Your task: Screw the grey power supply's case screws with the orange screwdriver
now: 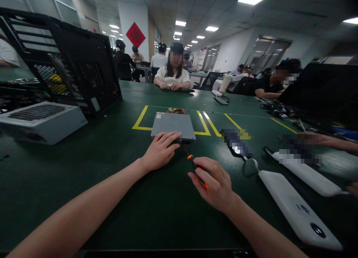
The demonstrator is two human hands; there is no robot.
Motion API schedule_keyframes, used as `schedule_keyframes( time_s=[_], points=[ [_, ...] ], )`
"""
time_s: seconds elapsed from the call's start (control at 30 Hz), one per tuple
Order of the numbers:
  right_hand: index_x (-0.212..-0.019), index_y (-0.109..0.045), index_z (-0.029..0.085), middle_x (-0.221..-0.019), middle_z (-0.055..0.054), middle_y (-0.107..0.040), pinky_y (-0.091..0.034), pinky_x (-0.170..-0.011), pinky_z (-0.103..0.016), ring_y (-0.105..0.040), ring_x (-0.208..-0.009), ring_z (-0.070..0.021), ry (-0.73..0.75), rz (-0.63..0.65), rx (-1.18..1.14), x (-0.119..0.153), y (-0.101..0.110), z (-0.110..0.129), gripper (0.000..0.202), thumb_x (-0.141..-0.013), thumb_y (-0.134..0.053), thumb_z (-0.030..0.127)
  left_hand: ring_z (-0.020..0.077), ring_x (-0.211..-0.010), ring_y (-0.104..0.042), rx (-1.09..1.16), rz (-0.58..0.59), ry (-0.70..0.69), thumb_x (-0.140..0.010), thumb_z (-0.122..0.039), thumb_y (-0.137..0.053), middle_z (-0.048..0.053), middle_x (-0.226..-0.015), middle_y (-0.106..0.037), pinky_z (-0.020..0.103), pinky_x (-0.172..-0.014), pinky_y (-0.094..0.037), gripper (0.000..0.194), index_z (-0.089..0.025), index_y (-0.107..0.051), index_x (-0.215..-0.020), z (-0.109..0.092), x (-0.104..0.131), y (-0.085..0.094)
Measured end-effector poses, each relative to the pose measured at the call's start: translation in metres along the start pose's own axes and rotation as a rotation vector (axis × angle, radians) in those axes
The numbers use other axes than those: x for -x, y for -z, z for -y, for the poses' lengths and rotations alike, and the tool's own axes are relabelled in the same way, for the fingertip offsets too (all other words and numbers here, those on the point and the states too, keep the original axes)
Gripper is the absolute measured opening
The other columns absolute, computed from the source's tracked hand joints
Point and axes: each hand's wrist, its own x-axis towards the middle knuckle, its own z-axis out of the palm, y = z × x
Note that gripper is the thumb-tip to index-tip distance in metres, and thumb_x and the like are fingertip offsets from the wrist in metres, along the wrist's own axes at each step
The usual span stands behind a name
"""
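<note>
A grey metal computer power supply unit (173,124) lies on the green table in front of me, with a bundle of coloured wires at its far side. My left hand (160,150) rests on its near edge, fingers stretched over the top and thumb low by the front face. My right hand (214,181) is closed around the orange and black handle of a screwdriver (191,158). The thin shaft points toward the unit's near face, close to my left thumb. Whether the tip touches a screw is too small to tell.
A black computer case (97,71) and another power supply unit (47,118) stand at left. White power banks (296,205) with cables lie at right, near a co-worker's hand (310,138). Yellow tape (140,118) marks the table (125,220). A person (175,69) sits opposite.
</note>
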Motion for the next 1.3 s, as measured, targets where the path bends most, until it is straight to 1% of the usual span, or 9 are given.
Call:
schedule_keyframes(
  time_s=[0.17,0.3,0.43,0.7,0.87,1.0,1.1,1.2,1.3],
  points=[
    [-0.107,-0.046,0.017,-0.107,-0.010,-0.054,-0.055,-0.083,-0.038,-0.054,-0.108,-0.0205,0.023,0.037,-0.089,0.005,-0.001,-0.002,0.036,-0.075,-0.052,0.001,0.0224,-0.127,-0.036,0.000,-0.003,-0.004,-0.081,-0.013,-0.047,0.009,-0.136,-0.044,0.041,-0.099,-0.033,0.024,-0.018,-0.061,-0.101,0.000,0.000,0.000],
    [-0.105,-0.048,0.014,-0.104,-0.010,-0.056,-0.054,-0.087,-0.038,-0.055,-0.107,-0.0205,0.071,0.047,-0.108,0.007,-0.003,-0.003,0.035,-0.073,-0.054,0.001,0.0219,-0.127,-0.037,-0.007,-0.006,-0.007,-0.082,-0.014,-0.047,0.009,-0.135,-0.045,0.041,-0.099,-0.033,0.023,-0.018,-0.061,-0.100,0.000,-0.001,0.000],
    [-0.100,-0.051,0.016,-0.100,-0.008,-0.058,-0.055,-0.085,-0.037,-0.056,-0.106,-0.0198,0.055,0.045,-0.091,0.009,-0.003,-0.004,0.029,-0.074,-0.054,0.004,0.0225,-0.126,-0.037,-0.005,-0.009,-0.002,-0.081,-0.014,-0.048,0.008,-0.135,-0.045,0.041,-0.099,-0.034,0.024,-0.018,-0.061,-0.100,0.000,0.000,0.000],
    [-0.102,-0.050,0.016,-0.102,-0.009,-0.057,-0.055,-0.085,-0.036,-0.056,-0.106,-0.0198,0.053,0.041,-0.076,0.006,-0.003,-0.004,0.030,-0.076,-0.052,0.002,0.0225,-0.126,-0.037,0.000,-0.012,-0.008,-0.082,-0.013,-0.046,0.009,-0.135,-0.045,0.042,-0.099,-0.034,0.024,-0.018,-0.061,-0.101,0.000,-0.001,0.001],
    [-0.100,-0.053,0.017,-0.106,-0.010,-0.053,-0.056,-0.079,-0.035,-0.055,-0.101,-0.0207,0.066,0.004,0.096,0.001,0.001,-0.001,0.032,-0.072,-0.062,0.006,0.0228,-0.127,-0.036,-0.003,-0.008,-0.006,-0.081,-0.013,-0.047,0.009,-0.135,-0.045,0.042,-0.099,-0.033,0.024,-0.018,-0.061,-0.101,0.000,0.000,0.001],
    [-0.098,-0.051,0.015,-0.110,-0.012,-0.050,-0.055,-0.083,-0.035,-0.053,-0.108,-0.0214,0.054,0.030,-0.001,0.001,0.002,0.000,0.026,-0.075,-0.054,0.002,0.0230,-0.127,-0.036,-0.007,-0.003,-0.012,-0.081,-0.012,-0.047,0.010,-0.135,-0.044,0.042,-0.099,-0.034,0.025,-0.018,-0.061,-0.101,0.001,0.000,0.001],
    [-0.094,-0.051,0.016,-0.110,-0.012,-0.051,-0.055,-0.083,-0.037,-0.053,-0.109,-0.0224,0.028,0.032,0.013,0.000,0.002,0.001,0.024,-0.075,-0.056,0.003,0.0230,-0.127,-0.037,-0.005,-0.006,-0.013,-0.082,-0.012,-0.046,0.010,-0.135,-0.045,0.042,-0.098,-0.034,0.025,-0.018,-0.061,-0.101,0.001,0.000,0.000],
    [-0.094,-0.052,0.017,-0.105,-0.010,-0.055,-0.057,-0.079,-0.032,-0.057,-0.101,-0.0197,0.059,0.013,0.064,-0.003,0.004,0.001,0.022,-0.075,-0.057,0.005,0.0230,-0.127,-0.037,0.001,-0.008,-0.009,-0.082,-0.013,-0.046,0.010,-0.135,-0.044,0.042,-0.099,-0.033,0.024,-0.018,-0.062,-0.099,0.001,0.000,0.000],
    [-0.097,-0.052,0.015,-0.102,-0.011,-0.056,-0.057,-0.076,-0.027,-0.059,-0.096,-0.0166,0.061,0.081,0.007,-0.004,0.004,0.001,0.019,-0.080,-0.050,0.006,0.0226,-0.127,-0.037,0.002,-0.011,-0.009,-0.082,-0.013,-0.047,0.009,-0.135,-0.044,0.042,-0.099,-0.033,0.021,-0.018,-0.062,-0.097,0.001,0.000,-0.001]
  ],
)
